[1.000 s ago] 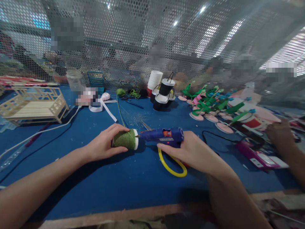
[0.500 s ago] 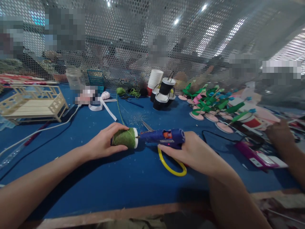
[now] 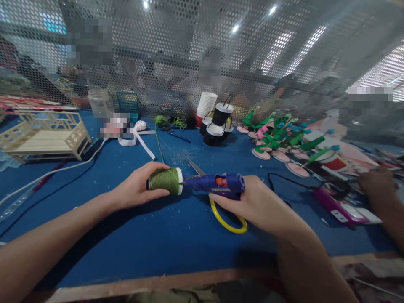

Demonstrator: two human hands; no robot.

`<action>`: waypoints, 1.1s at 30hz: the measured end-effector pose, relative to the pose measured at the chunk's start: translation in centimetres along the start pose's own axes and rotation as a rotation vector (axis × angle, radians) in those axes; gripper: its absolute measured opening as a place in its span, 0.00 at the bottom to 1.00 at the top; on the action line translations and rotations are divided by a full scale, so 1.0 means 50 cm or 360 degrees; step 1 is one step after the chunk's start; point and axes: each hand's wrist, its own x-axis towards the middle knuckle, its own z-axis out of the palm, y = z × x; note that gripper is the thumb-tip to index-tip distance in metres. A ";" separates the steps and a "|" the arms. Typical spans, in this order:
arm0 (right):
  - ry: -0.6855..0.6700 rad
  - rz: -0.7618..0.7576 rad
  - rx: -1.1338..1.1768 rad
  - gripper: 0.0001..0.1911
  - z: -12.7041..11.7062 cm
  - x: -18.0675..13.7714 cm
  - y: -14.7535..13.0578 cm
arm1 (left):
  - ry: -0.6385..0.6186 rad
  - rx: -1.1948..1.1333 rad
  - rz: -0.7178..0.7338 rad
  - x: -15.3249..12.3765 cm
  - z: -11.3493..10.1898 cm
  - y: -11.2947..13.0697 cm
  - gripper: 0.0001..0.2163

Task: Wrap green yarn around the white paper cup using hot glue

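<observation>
My left hand (image 3: 139, 184) is wrapped round a paper cup (image 3: 166, 182) lying on its side, wound with green yarn and with its white rim facing right. A strand of green yarn (image 3: 159, 147) runs from the cup back to a ball of green yarn (image 3: 160, 121). In my right hand (image 3: 252, 199) is a blue hot glue gun (image 3: 217, 185) with a small red light lit. Its nozzle points left and meets the cup near the rim. Scissors (image 3: 229, 224) with yellow handles lie under the glue gun, partly hidden by it.
Black-wrapped cups (image 3: 214, 135) and a stack of white cups (image 3: 206, 105) stand at the back. Right of them are several green paper plants on pink discs (image 3: 297, 169). A purple power strip (image 3: 337, 209) lies near another person's hand (image 3: 377, 185). A small wooden bench (image 3: 47, 141) stands left.
The glue gun's nozzle and the cup have shifted very slightly, with the nozzle still at the rim. The other person's hand at the right has moved a little to the right.
</observation>
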 end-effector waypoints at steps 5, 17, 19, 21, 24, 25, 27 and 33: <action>-0.0010 -0.0018 0.0039 0.13 -0.002 -0.003 -0.001 | 0.0014 -0.0048 -0.0108 0.001 0.001 0.002 0.21; 0.0071 0.0068 0.0071 0.12 -0.002 0.000 0.002 | 0.0082 0.0029 0.0250 -0.003 -0.001 -0.001 0.19; 0.0068 0.0070 0.0087 0.12 -0.003 -0.001 0.002 | 0.0091 0.0064 0.0320 -0.004 -0.001 -0.001 0.19; 0.0078 0.0073 0.0095 0.12 -0.005 -0.001 0.003 | 0.0105 0.0112 0.0355 -0.005 0.000 -0.001 0.20; 0.0114 0.0073 0.0071 0.14 -0.006 0.000 0.004 | 0.0116 0.0156 0.0401 -0.007 0.001 -0.003 0.19; 0.0118 0.0070 0.0065 0.15 -0.006 0.000 0.004 | 0.0119 0.0160 0.0417 -0.007 0.002 -0.004 0.19; 0.0122 0.0068 0.0064 0.15 -0.005 0.001 0.005 | 0.0123 0.0168 0.0441 -0.008 0.003 -0.005 0.18; 0.0153 0.0065 0.0058 0.14 -0.004 0.006 0.005 | 0.0082 0.0257 0.0524 -0.006 0.002 -0.004 0.17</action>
